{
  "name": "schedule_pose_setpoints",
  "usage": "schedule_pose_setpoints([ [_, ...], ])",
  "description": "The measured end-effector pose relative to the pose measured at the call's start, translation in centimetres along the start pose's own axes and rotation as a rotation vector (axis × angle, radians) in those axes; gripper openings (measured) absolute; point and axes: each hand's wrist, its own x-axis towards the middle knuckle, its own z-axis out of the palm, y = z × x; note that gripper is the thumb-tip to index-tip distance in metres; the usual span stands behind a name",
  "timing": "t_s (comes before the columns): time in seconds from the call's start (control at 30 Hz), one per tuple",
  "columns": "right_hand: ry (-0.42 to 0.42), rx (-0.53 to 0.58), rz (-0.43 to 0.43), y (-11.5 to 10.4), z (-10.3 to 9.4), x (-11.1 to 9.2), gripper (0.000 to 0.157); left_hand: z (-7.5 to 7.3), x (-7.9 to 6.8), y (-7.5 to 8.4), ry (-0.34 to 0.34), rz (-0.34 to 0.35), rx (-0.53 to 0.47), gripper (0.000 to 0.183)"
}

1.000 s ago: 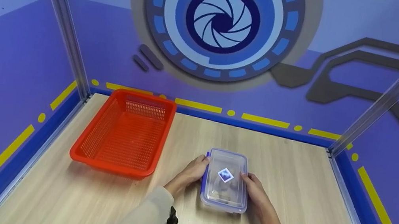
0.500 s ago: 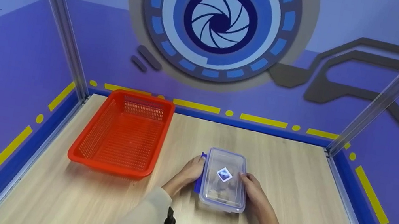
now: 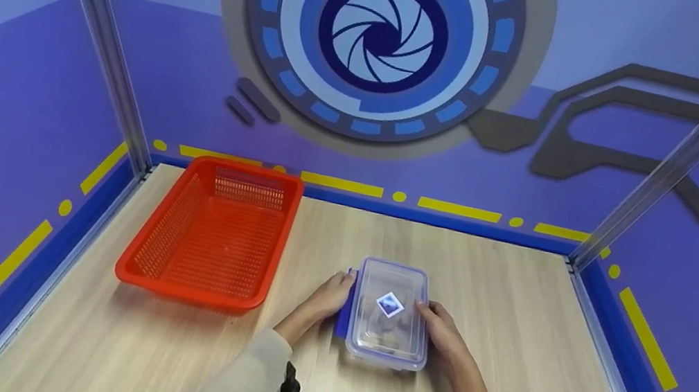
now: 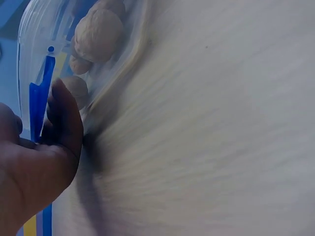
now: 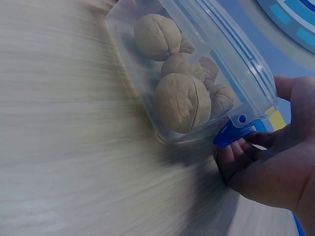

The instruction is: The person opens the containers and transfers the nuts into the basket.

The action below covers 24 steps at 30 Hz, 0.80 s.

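A clear plastic food container with a blue-edged lid and a diamond-shaped sticker sits at the middle of the table. Several walnuts show through its wall in both wrist views. My left hand pinches the long blue latch on the container's left side, which stands out from the wall; in the left wrist view, fingers curl behind this latch. My right hand grips the opposite side, thumb on the lid's edge, fingers at the blue latch there.
An empty red plastic basket stands at the back left of the wooden table. Blue-purple printed panels with metal corner posts rise at the back and both sides.
The left latch has swung outward from the container's side, and my left hand has shifted slightly left with it. My right hand keeps its hold on the right side.
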Motion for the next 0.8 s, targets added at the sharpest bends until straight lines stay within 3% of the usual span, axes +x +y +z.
schedule_pose_setpoints([
  [0.1,0.007,-0.002,-0.001,0.0,-0.1,-0.2,0.066,-0.4,-0.1,0.3,0.055,0.035,0.147,0.05],
  [0.4,0.003,-0.04,0.003,-0.1,0.0,-0.4,0.074,-1.3,-0.9,1.7,0.23,0.194,0.271,0.038],
  [0.63,0.004,-0.068,-0.01,-0.2,0.0,-0.3,0.076,-1.2,-2.3,2.8,0.246,0.176,0.311,0.028],
  [0.8,0.004,-0.071,-0.002,0.0,-0.2,-0.3,0.078,-0.7,-3.0,3.6,0.212,0.168,0.286,0.03],
])
